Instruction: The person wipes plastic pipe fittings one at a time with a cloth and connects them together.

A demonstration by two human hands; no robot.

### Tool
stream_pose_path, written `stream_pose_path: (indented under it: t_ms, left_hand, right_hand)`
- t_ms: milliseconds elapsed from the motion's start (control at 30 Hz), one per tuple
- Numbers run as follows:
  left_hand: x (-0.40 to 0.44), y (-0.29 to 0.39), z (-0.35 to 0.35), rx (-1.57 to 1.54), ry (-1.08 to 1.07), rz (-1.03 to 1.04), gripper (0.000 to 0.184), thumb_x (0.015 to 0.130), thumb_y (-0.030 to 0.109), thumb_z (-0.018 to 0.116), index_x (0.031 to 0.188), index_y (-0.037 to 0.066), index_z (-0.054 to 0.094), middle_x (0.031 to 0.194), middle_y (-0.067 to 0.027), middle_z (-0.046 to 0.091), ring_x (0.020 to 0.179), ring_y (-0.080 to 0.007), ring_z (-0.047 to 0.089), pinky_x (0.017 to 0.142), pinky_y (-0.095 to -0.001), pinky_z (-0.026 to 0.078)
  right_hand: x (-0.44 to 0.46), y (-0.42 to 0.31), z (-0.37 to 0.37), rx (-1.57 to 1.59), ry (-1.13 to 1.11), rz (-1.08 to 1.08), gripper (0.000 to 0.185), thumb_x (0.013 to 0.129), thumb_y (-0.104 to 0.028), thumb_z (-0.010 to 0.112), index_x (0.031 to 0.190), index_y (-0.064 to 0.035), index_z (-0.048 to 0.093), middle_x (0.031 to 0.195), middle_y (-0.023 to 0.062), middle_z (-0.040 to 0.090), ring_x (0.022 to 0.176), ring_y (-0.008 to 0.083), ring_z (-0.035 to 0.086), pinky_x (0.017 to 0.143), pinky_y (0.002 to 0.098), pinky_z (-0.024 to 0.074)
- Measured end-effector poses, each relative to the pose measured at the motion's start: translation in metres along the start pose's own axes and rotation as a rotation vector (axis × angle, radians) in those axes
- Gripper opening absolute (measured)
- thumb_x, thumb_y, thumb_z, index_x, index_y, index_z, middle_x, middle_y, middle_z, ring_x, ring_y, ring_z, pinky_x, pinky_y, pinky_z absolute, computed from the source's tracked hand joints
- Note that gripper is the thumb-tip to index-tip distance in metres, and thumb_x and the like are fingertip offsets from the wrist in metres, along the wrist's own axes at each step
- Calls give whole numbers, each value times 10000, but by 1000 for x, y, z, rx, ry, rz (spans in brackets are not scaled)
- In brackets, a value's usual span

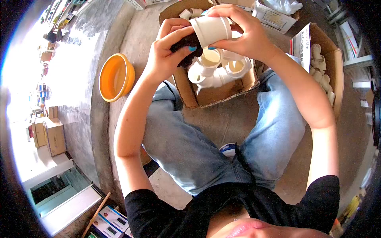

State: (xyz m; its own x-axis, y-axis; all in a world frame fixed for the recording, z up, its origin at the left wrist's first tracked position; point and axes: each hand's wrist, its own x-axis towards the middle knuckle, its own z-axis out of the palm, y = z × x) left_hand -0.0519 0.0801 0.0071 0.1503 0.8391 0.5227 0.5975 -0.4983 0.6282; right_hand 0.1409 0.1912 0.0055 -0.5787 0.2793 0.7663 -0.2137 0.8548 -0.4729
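Observation:
Above an open cardboard box, my right hand [244,33] grips a white PVC pipe coupling [211,31], thumb below it and fingers over the top. A dark, crumpled cloth [188,47] is held in my left hand [168,47] and presses against the coupling's left end. Under my hands, the cardboard box [192,97] contains several white PVC pipe fittings [212,79], some with their round openings facing up. Part of the box is hidden behind my hands and the coupling.
To the left stands an orange plastic basin [117,77] on the concrete floor. On the right, another cardboard box [337,75] holds several smaller white fittings [321,75]. A carton with a clear plastic bag [283,6] is at the back. Several boxes [54,133] stand at far left.

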Motion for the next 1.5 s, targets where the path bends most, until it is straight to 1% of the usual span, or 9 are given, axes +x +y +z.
stream_pose_path:
  t_ms: [167,300,567,967,1100,1133,1233,1400,1500]
  left_hand:
    - [3,15,15,-474,387,-323,351,723,-16,599,1060,21,506,1037,-112,520,920,-196,543,804,-276,450]
    - [0,11,13,-139,420,-412,282,729,84,662,983,-9,585,977,-101,557,872,-172,560,767,-271,448]
    - [-13,-7,11,-382,84,-207,475,702,-67,564,1168,6,502,1159,-80,415,1066,-159,427,899,-251,340]
    - [-4,4,16,152,142,-93,384,610,-74,634,979,23,592,838,-71,509,802,-209,538,724,-277,437]
    - [-5,2,20,-275,266,-482,284,718,-39,598,1001,-17,579,881,-61,592,785,-135,557,721,-248,455]
    - [-2,6,19,-536,324,-551,257,770,-21,569,1026,-41,562,921,-66,604,796,-103,557,729,-223,458]
    - [-2,-2,15,-764,318,-585,288,761,-33,569,1048,-42,550,926,-74,597,804,-105,565,733,-235,471]
    - [-1,11,10,-249,107,-489,312,714,-54,579,1024,-18,575,935,-48,597,845,-121,560,769,-249,456]
    - [-4,4,12,25,110,-198,269,660,-72,585,921,-17,622,907,-52,601,842,-139,568,753,-243,452]
  right_hand:
    - [-2,3,1,-89,34,55,557,603,-184,779,1063,-51,494,1021,108,549,943,233,555,800,319,444]
    - [2,-8,2,-163,81,-28,568,610,-191,776,1069,-37,479,1022,121,536,928,258,554,790,323,448]
    - [-3,-9,2,-275,22,-149,583,627,-183,758,1099,-19,459,1106,142,493,1020,288,507,855,347,421]
    - [-11,-8,10,-138,-57,139,541,616,-162,758,1078,-47,502,1076,83,548,987,213,540,861,315,423]
    - [-6,-14,14,-88,24,72,538,636,-194,742,1099,-65,502,1069,79,557,979,200,545,840,294,430]
    - [-1,-17,2,-78,-134,17,685,647,-181,745,1191,-13,364,1182,175,436,1101,317,445,930,364,357]
    - [-6,-2,2,-66,-152,34,730,659,-170,730,1233,-12,307,1232,185,393,1143,335,403,963,376,322]
    - [-5,4,-14,-212,-293,-142,700,652,-168,732,1221,-36,345,1186,175,405,1101,331,438,924,367,361]
    - [-8,3,-3,-217,-109,-69,494,641,-213,729,1061,-45,531,986,73,590,915,187,570,791,282,450]
